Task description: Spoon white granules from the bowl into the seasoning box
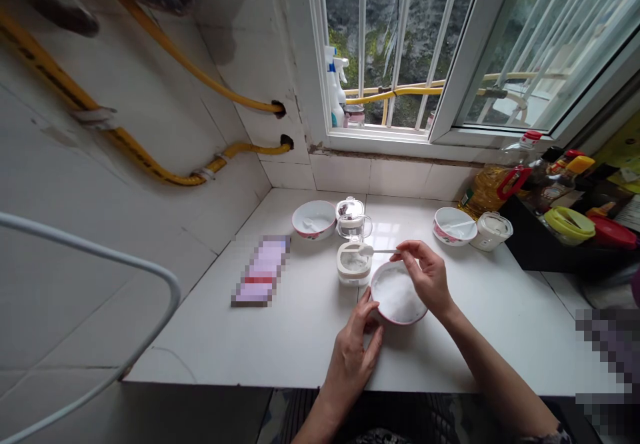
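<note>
so the landmark here is the bowl of white powder (pixel 401 323), sitting on the white desk (pixel 280 344) and filled with loose powdery stuff. the left hand (pixel 354 341) is curled against the bowl's near left side, fingers touching it, though i can't tell if it's really gripping or just resting there. the right hand (pixel 425 274) is above the bowl's far right edge, pinching the end of a little white spoon (pixel 384 251) between thumb and fingers. the spoon points left past the bowl, its scoop over the right edge of an open jar (pixel 353 280) standing just left of the bowl, with white stuff inside. behind that, so back left of the bowl, there's another clear container (pixel 350 211), and farther left a flowered bowl (pixel 301 232) with a spoon in it. back right of the bowl you've got a second flowered bowl (pixel 447 237), also with a spoon, right beside a lidded jar (pixel 493 232), plus an oil bottle (pixel 493 187) behind those. well left of the bowl lies a pixelated purple thing (pixel 263 267).
</note>
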The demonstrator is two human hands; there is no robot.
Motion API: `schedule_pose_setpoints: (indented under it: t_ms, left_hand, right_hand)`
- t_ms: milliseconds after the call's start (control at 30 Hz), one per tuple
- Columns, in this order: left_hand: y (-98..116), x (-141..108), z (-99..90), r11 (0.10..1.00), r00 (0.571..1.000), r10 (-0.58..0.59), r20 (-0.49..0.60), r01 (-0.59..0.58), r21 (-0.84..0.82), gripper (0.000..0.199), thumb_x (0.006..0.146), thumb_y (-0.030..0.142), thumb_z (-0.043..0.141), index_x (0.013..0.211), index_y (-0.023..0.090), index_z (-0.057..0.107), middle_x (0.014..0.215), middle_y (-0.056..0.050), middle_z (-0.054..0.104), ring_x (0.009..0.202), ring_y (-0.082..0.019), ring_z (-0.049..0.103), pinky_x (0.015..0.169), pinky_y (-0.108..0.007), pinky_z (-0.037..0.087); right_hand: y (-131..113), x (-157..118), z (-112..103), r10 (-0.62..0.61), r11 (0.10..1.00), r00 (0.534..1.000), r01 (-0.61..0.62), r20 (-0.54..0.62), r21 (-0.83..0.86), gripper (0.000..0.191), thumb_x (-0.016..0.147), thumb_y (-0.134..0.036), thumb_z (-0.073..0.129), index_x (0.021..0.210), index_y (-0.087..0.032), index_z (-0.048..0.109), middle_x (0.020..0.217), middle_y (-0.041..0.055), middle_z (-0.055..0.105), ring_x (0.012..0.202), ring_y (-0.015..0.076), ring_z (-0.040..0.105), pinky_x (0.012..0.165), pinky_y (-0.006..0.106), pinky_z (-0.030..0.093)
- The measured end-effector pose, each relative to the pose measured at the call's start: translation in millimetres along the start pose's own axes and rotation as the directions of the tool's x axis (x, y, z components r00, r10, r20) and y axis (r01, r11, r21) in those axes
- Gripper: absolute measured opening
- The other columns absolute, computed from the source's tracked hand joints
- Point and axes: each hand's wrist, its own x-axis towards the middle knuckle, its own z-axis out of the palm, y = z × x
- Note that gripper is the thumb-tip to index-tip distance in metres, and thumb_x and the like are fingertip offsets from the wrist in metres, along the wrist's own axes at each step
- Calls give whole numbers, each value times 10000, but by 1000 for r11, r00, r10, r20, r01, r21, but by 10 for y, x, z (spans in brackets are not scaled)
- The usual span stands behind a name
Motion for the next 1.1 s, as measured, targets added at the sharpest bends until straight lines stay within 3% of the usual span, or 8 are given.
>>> schedule_pose_setpoints:
  t_ms: [67, 133, 233, 500, 600, 833, 967, 1100]
  left_hand:
    - [-2, 0, -4, 1000, 1000, 4, 4, -4, 3, 363, 956, 155, 507, 1312, 224, 488, 1474, -182, 508, 852, -150, 725, 776, -286, 621]
    - [-3, 2, -7, 1000, 1000, 8, 4, -8, 12, 372, 954, 147, 505, 1318, 222, 488, 1466, -180, 518, 892, -161, 729, 782, -285, 619]
    - [1, 3, -10, 1000, 1000, 6, -1, -6, 13, 371, 952, 138, 503, 1314, 220, 492, 1463, -178, 523, 896, -161, 731, 786, -281, 616]
    - [31, 15, -14, 1000, 1000, 11, -9, -11, 9, 353, 946, 128, 512, 1286, 220, 491, 1470, -187, 515, 780, -125, 713, 760, -280, 622]
    - [30, 13, -13, 1000, 1000, 9, -5, -9, 10, 347, 946, 126, 514, 1280, 212, 486, 1471, -196, 511, 797, -132, 719, 758, -280, 624]
    - [14, 5, -4, 1000, 1000, 3, -14, -3, 7, 342, 946, 140, 519, 1280, 214, 497, 1466, -191, 520, 819, -141, 729, 771, -287, 628]
    - [19, 8, -9, 1000, 1000, 5, -9, -5, 10, 347, 946, 133, 516, 1283, 213, 494, 1468, -197, 516, 836, -144, 733, 777, -287, 629]
    - [29, 10, -14, 1000, 1000, 8, -7, -8, 3, 359, 945, 125, 517, 1291, 218, 492, 1474, -186, 513, 835, -141, 734, 778, -277, 627]
  right_hand:
    - [6, -28, 56, -204, 960, 975, 216, 84, -179, 117, 942, -214, 521, 961, -221, 636, 835, 58, 740, 810, 215, 687, 797, 382, 525]
    - [20, -37, 90, -363, 858, 904, 418, 225, -297, 191, 947, -142, 473, 960, -225, 644, 814, 59, 740, 805, 216, 665, 837, 404, 510]
    - [14, -22, 75, -450, 772, 842, 535, 298, -343, 234, 940, -97, 457, 963, -228, 650, 792, 47, 741, 747, 204, 649, 863, 415, 499]
    - [2, -6, -294, -261, 903, 965, 237, -20, -359, 128, 887, -150, 548, 871, -225, 651, 685, 11, 695, 721, 209, 646, 722, 345, 498]
    - [62, -15, -362, -249, 872, 968, 230, 14, -432, 150, 840, -139, 527, 806, -229, 642, 669, 12, 672, 706, 211, 634, 708, 345, 490]
    - [149, -43, -261, -368, 726, 909, 413, 197, -550, 187, 821, -95, 487, 772, -227, 610, 621, -3, 619, 602, 181, 562, 844, 392, 478]
    - [190, -65, -225, -282, 789, 941, 337, 186, -513, 185, 814, -107, 487, 778, -231, 619, 631, -7, 634, 617, 180, 584, 850, 386, 477]
    - [200, -60, -236, -133, 879, 987, 158, 86, -449, 177, 802, -140, 498, 740, -236, 634, 672, 14, 693, 724, 211, 642, 785, 366, 482]
